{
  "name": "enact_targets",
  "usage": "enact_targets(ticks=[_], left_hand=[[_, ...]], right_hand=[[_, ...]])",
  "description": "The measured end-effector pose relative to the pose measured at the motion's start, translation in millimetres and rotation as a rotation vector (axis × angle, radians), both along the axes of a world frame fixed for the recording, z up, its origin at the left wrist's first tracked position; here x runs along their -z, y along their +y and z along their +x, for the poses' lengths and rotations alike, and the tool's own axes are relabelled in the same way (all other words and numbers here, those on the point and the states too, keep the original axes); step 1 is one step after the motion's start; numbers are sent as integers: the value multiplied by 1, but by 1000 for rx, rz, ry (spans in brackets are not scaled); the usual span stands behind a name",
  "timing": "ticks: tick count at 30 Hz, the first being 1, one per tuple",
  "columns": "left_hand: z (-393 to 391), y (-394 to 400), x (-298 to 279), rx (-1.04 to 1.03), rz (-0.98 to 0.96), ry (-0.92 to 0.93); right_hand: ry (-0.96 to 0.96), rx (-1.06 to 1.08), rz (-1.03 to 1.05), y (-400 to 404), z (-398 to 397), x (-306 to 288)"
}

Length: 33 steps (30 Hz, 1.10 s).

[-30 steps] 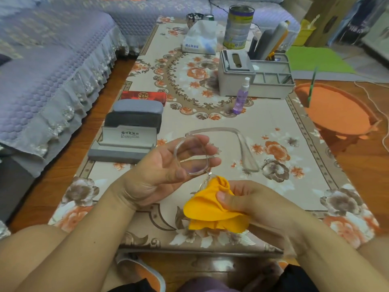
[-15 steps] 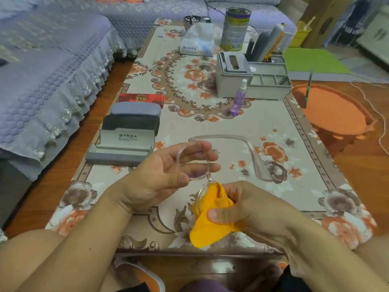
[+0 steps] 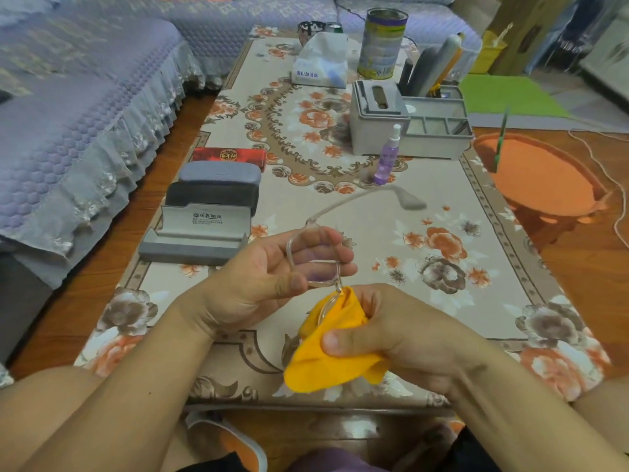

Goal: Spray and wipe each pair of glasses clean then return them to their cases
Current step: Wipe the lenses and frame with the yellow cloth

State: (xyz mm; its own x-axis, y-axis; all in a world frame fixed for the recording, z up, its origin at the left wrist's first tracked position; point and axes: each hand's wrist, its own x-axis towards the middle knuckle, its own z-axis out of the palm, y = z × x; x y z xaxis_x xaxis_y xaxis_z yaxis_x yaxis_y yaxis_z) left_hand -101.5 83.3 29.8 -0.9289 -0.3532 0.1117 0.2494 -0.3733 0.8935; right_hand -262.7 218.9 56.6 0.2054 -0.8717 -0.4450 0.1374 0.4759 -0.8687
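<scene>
While the left hand (image 3: 269,284) pinches one clear plastic lens rim of the glasses (image 3: 313,260) between thumb and fingers, the right hand (image 3: 391,332) curls round a soft orange cloth (image 3: 326,356) wrapped over the other lens, above the table's (image 3: 442,301) near edge. An open grey case (image 3: 197,236) lies by the left edge.

Both arms are bare, with no sleeves, from the lower corners of the frame up to the left hand (image 3: 269,284) and right hand (image 3: 401,335). No rings or watch show.
</scene>
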Motion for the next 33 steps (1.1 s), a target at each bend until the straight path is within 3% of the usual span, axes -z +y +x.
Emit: enact_targets(ticks=[14,27,33], left_hand=[[-4,7,2,8,17,3],[-1,11,-3,3,-48,-15],[1,9,-8,-24,-78,-19]], right_hand=[[-387,117,-24,12,3,4],[-223,91,-37,9,11,-5],[-312,232,-37,7,19,-5]])
